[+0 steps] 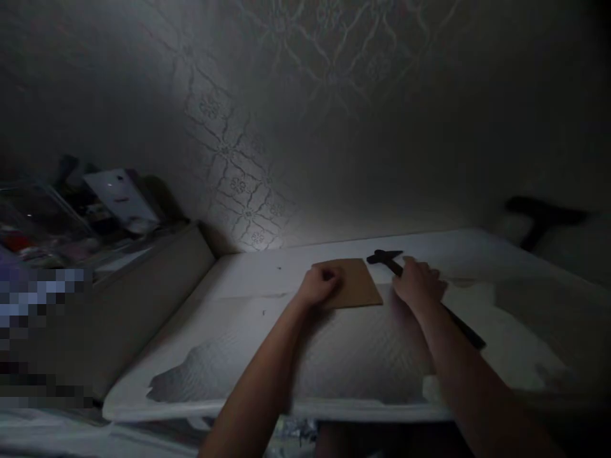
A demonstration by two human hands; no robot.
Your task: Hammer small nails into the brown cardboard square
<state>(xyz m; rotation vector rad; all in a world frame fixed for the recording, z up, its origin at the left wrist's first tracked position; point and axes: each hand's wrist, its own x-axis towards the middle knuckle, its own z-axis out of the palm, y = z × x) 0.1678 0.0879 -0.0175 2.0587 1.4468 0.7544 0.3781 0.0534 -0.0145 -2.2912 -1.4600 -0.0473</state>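
Note:
A flat brown board (358, 280) lies on a white table (238, 280) near the wall. My left hand (319, 284) rests closed on the board's left edge, pressing on it. My right hand (418, 284) grips the dark handle of a hammer (384, 257) just to the right of the board. The hammer's dark head lies past the board's far right corner, and its handle runs back under my right forearm toward the lower right. The light is dim, so finer details are hard to make out.
A patterned wall (238, 184) rises right behind the table. At the left, a lower beige surface (143, 299) carries a clear container (42, 222) and a white box (121, 194). A dark object (539, 219) lies at the far right. White cloth (334, 356) covers the table's front.

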